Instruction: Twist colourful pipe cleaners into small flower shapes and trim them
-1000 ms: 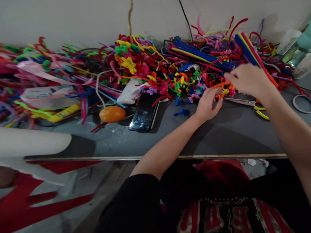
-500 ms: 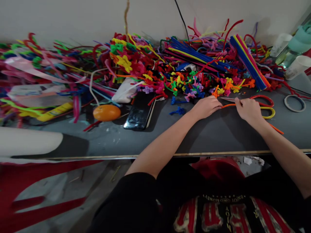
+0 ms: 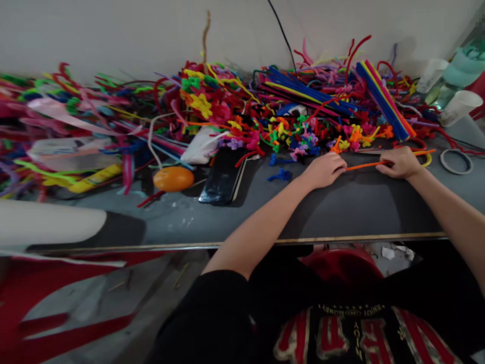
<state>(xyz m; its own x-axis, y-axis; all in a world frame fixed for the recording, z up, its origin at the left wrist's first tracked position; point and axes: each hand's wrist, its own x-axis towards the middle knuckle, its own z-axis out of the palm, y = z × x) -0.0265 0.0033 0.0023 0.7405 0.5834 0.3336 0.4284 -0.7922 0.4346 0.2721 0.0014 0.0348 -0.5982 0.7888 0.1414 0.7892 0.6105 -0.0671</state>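
Note:
An orange pipe cleaner (image 3: 364, 166) runs straight between my two hands, low over the grey table. My left hand (image 3: 325, 169) is closed on its left end, with the fingertips pinched together. Farther along, my right hand (image 3: 401, 162) grips the same pipe cleaner, and its free end sticks out to the right past the knuckles. Behind my right hand lies a pair of scissors (image 3: 371, 151), mostly covered; the blades and part of a yellow handle loop show. An orange twisted flower (image 3: 335, 145) stands just beyond my left fingers.
Small pipe-cleaner flowers (image 3: 303, 134) and long bundles (image 3: 382, 101) pile up along the wall. A phone (image 3: 222, 177) and an orange round object (image 3: 173, 179) lie to the left. At the right are a tape roll (image 3: 456, 162), a paper cup (image 3: 460, 107) and a teal-topped bottle (image 3: 464, 65).
My right hand has moved right along the orange pipe cleaner, whose free end now points right instead of down toward the table edge. My left hand keeps its pinch. The view has shifted slightly.

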